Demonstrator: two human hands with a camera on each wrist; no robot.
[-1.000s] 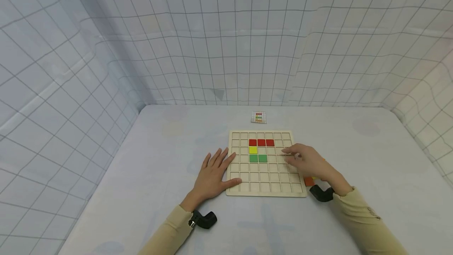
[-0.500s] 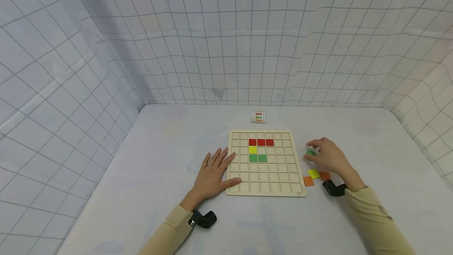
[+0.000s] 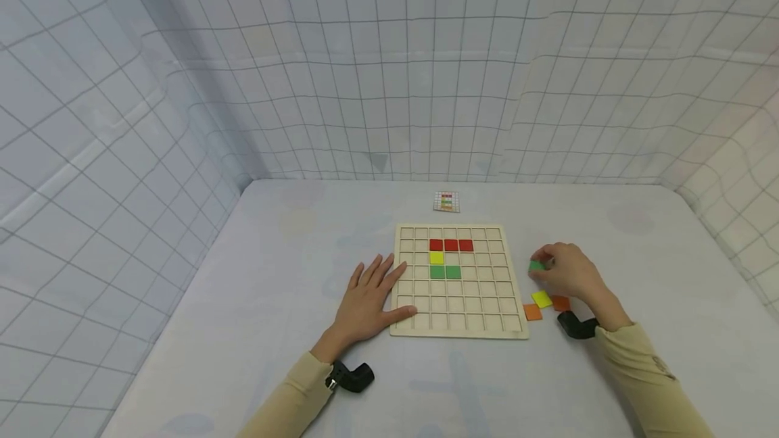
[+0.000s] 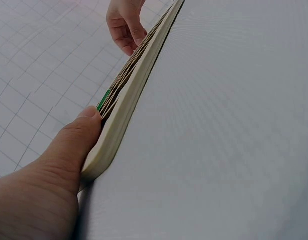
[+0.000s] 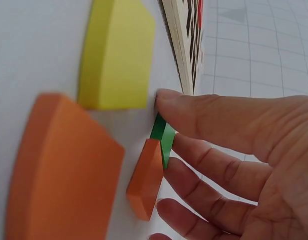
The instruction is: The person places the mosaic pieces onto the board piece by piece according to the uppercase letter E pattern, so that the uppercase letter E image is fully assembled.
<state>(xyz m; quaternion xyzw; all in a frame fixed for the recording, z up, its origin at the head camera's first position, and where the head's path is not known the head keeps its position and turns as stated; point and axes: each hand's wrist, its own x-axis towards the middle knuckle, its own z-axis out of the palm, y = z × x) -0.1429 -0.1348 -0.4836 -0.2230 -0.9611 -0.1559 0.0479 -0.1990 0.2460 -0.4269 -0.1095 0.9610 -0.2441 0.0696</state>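
Board has six tiles set; four loose tiles lie beyond its right edge. Left hand spreads over its left edge; right hand pinches the loose green tile.

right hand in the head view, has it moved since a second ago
Yes, rightward: the right hand was over the right side of the cream grid board; now it is off the board, at a loose green tile.
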